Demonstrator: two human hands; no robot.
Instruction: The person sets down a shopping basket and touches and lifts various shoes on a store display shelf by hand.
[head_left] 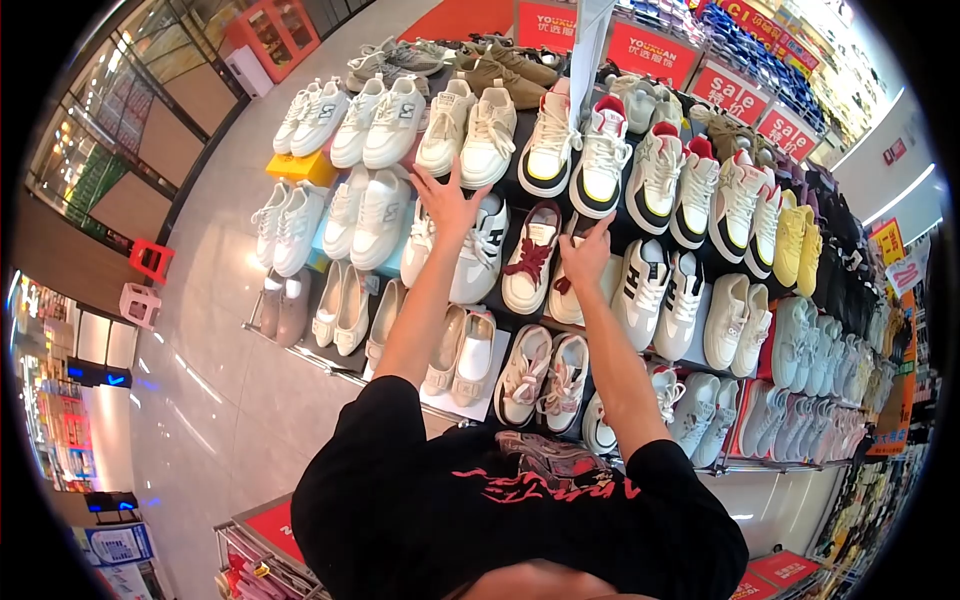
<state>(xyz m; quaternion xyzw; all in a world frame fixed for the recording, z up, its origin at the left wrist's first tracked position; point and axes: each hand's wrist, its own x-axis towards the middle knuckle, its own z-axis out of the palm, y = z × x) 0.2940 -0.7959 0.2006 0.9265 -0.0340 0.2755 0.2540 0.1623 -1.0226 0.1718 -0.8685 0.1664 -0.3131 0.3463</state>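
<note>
My left hand (450, 203) reaches to the toes of a pair of cream sneakers (465, 132) in the upper row, its fingers spread apart. Below it stand white sneakers with a black H-like mark (481, 255). My right hand (587, 255) is over a white shoe (566, 303) with dark red laces, partly hidden by the hand; its fingers are bent near the toe of a white sneaker with yellow and black edging (602, 160). Whether the right fingers grip anything is unclear. Between the hands lies a white sneaker with dark red laces (531, 257).
Rows of shoes fill the tiered display, with pale flats (341, 308) at the lower left and yellow shoes (795, 245) at the right. Red sale signs (730, 88) stand behind. A red stool (151, 261) is on the floor at the left.
</note>
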